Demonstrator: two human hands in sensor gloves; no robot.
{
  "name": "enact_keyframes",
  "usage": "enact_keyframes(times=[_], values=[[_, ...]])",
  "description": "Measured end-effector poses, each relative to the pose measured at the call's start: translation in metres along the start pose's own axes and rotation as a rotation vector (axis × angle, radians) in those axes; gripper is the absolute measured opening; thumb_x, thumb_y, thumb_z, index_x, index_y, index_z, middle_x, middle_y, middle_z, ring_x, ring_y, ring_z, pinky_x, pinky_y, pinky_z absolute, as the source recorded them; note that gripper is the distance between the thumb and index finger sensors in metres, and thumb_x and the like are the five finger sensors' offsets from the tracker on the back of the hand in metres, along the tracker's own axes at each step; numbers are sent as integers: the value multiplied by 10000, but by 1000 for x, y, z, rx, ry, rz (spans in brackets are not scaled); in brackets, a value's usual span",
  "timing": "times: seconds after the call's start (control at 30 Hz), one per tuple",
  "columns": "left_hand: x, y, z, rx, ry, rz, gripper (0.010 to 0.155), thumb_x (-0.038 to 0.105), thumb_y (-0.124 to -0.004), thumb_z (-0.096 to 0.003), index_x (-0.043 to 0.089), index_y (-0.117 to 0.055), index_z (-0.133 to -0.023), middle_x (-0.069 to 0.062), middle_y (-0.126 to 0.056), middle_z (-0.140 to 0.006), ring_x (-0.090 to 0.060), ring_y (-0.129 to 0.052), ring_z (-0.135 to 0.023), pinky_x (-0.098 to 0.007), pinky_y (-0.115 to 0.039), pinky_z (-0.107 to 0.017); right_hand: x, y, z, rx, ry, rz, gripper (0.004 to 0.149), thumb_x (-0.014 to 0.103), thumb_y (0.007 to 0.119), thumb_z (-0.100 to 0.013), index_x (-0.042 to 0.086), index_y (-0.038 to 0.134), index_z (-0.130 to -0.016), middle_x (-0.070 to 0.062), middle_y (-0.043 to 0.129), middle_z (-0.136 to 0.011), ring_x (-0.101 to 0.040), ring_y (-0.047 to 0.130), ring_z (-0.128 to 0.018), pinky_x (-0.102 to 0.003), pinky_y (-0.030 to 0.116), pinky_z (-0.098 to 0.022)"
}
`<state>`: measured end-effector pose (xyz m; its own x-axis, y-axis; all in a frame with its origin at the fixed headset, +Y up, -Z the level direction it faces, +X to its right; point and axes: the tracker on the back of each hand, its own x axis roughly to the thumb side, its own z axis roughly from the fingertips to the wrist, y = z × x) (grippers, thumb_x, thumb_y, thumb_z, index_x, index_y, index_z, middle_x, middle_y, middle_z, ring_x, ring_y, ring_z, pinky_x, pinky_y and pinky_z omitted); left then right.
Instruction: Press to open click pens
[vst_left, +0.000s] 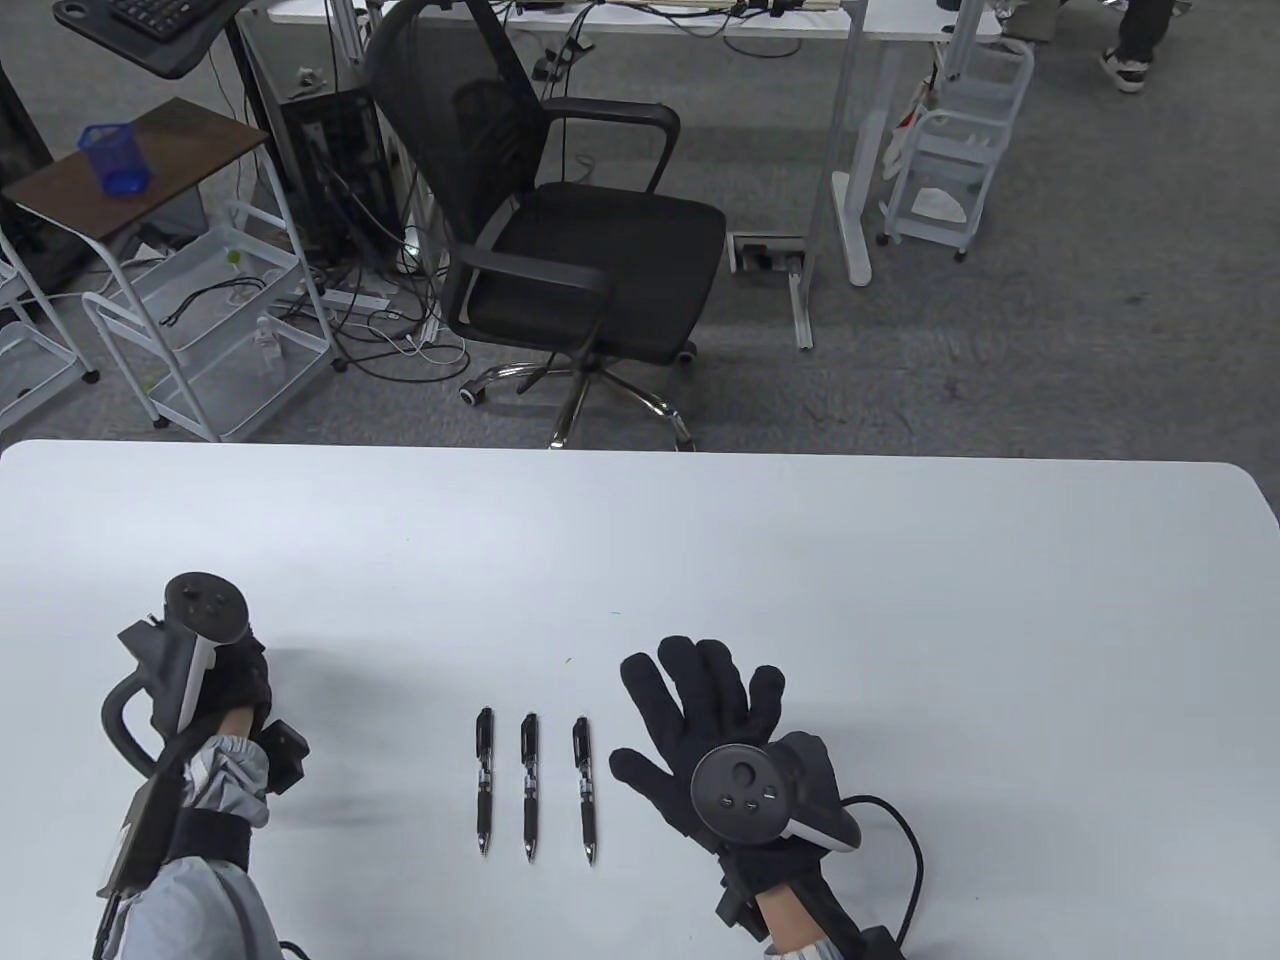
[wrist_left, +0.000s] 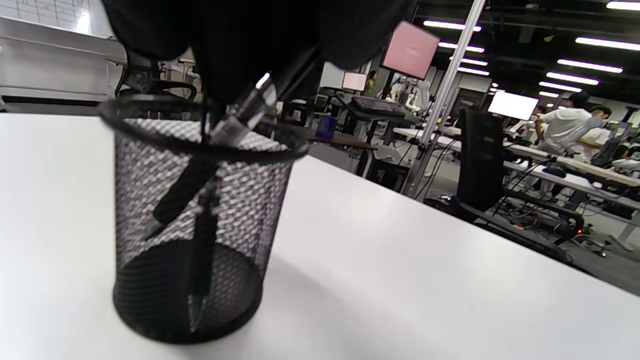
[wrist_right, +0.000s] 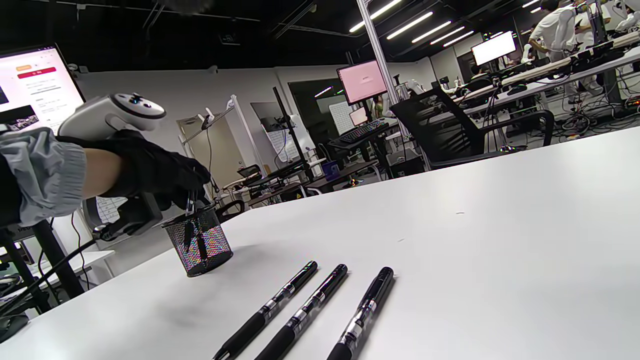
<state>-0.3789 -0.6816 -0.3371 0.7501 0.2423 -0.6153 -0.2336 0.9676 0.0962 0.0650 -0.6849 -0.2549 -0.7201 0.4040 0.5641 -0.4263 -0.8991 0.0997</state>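
Observation:
Three black click pens (vst_left: 529, 787) lie side by side near the table's front edge, tips toward me; they also show in the right wrist view (wrist_right: 310, 307). My left hand (vst_left: 235, 680) hangs over a black mesh pen cup (wrist_left: 200, 220) at the left and pinches a click pen (wrist_left: 245, 115) that leans into the cup. Another pen (wrist_left: 202, 250) stands inside the cup. The cup (wrist_right: 200, 242) is hidden under the hand in the table view. My right hand (vst_left: 700, 700) is spread open, fingers apart, just right of the three pens, holding nothing.
The white table (vst_left: 800, 560) stretches wide behind the pens and hands. A black office chair (vst_left: 560, 240) stands beyond the far edge. A cable (vst_left: 900, 850) runs from my right wrist.

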Motion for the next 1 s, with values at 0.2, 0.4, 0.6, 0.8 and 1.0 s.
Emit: enact_keyframes(times=[0.2, 0.4, 0.6, 0.8, 1.0], values=[[21, 32, 30, 60, -113, 39, 484, 252, -650, -707, 209, -506, -1167, -61, -738, -1111, -411, -806, -1020, -601, -664, -770, 2, -2, 3, -9, -13, -10, 738, 502, 525, -675, 147, 197, -1233, -281, 47, -1233, -595, 72, -1070, -814, -4, -592], [46, 54, 77, 49, -329, 143, 506, 207, -620, -704, 162, -461, -1182, -88, -723, -1105, -450, -838, -984, -634, -721, -725, 5, -4, 4, -16, -22, -16, 738, 502, 524, -675, 146, 198, -1233, -279, 47, -1234, -595, 74, -1070, -815, -2, -592], [62, 47, 120, -52, -509, 259, 536, 185, -613, -706, 177, -412, -1203, -103, -727, -1105, -445, -846, -980, -639, -741, -707, 4, -3, 3, -4, -17, -13, 736, 501, 524, -675, 146, 200, -1233, -281, 47, -1233, -596, 76, -1069, -816, -1, -592], [72, 29, 146, -172, -618, 356, 614, 185, -636, -708, 136, -301, -1221, -118, -753, -1113, -388, -908, -921, -605, -770, -697, 5, -1, 2, 7, -12, -2, 738, 502, 524, -675, 145, 198, -1232, -280, 47, -1233, -596, 75, -1070, -816, -2, -592], [66, -1, 155, -236, -611, 544, 663, 185, -702, -690, -27, -327, -1193, -171, -787, -1082, -326, -963, -851, -568, -815, -672, 2, 2, 1, 21, 6, 9, 738, 500, 526, -675, 144, 199, -1233, -281, 46, -1232, -595, 74, -1069, -816, -2, -592]])
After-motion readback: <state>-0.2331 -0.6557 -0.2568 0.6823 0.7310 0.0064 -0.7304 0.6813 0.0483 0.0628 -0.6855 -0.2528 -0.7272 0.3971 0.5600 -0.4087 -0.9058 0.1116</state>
